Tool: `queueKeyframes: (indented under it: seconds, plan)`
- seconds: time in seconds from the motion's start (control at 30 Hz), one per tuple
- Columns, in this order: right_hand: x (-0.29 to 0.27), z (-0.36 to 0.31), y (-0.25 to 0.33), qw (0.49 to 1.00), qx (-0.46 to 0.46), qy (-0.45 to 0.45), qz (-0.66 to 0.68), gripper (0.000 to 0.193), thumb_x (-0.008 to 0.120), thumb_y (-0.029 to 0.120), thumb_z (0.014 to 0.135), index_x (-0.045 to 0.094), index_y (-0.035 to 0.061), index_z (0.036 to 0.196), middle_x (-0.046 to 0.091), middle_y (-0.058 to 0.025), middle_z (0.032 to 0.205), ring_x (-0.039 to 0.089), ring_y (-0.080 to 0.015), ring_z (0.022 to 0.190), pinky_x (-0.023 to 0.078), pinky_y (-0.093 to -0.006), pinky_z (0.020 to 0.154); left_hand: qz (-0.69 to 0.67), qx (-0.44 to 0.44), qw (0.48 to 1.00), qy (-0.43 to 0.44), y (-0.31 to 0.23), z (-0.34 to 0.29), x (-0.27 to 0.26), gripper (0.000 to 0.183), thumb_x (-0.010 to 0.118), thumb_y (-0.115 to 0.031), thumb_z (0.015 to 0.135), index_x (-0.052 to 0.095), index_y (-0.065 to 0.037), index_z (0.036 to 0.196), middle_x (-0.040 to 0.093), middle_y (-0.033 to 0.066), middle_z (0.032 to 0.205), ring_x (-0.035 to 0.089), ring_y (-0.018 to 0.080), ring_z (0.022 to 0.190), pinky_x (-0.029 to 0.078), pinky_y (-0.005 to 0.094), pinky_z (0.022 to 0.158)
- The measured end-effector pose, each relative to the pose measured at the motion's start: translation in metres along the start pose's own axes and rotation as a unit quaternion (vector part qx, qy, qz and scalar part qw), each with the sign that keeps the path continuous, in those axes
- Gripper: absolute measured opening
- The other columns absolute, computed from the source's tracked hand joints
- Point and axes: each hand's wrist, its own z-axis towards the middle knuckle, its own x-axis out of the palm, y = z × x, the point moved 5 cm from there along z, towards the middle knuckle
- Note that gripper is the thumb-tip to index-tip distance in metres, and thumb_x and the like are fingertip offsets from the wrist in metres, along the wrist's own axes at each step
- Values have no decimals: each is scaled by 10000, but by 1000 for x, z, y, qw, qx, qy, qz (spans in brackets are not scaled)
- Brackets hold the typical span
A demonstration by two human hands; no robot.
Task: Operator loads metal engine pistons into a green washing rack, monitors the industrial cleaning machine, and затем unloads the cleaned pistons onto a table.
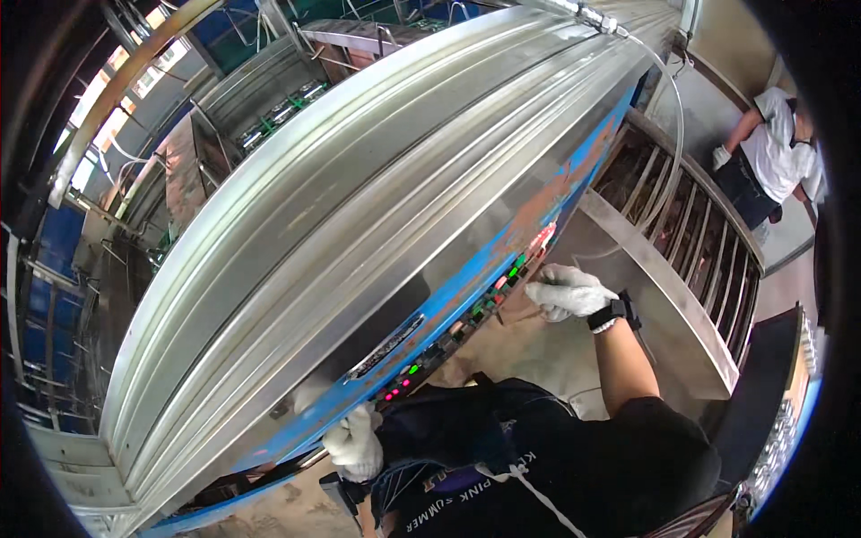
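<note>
A long machine with a ribbed metal cover (359, 179) slants across the view, with a worn blue frame edge (484, 264) facing me. Along that edge runs a control strip (466, 325) with several lit green and red indicators. My left hand (355, 441), in a white knit glove, is at the lower end of the blue edge, fingers bunched against it. Whatever they hold, if anything, is hidden. My right hand (567, 292), gloved alike, is beside the strip's upper end. Its fingers are drawn together and point left; nothing in them can be made out.
At the upper right, a person (776, 152) in a white shirt and gloves stands beyond a slatted metal rack (686, 224). A pale hose (674, 125) hangs from the cover's top end. Shiny metal pieces (778, 448) lie at the lower right. Pipes and frames (117, 224) fill the left.
</note>
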Motion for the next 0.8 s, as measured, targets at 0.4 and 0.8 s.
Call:
queueKeyframes:
  seconds: [0.4, 0.8]
  plan:
    - [9, 110, -118, 946, -176, -191, 192, 239, 624, 255, 972, 655, 22, 1021, 702, -45, 884, 640, -163, 751, 525, -316, 675, -29, 50, 998, -13, 22, -16, -5, 114, 671, -5, 868, 577, -55, 908, 612, 30, 818, 567, 106, 686, 479, 241, 609]
    - [4, 136, -133, 960, -127, -208, 140, 167, 597, 187, 1001, 634, 35, 943, 587, 23, 796, 511, -71, 723, 457, -252, 673, 88, 10, 996, -6, 2, -19, 1, 71, 672, -75, 915, 629, -30, 949, 612, 18, 795, 565, 98, 716, 453, 251, 607]
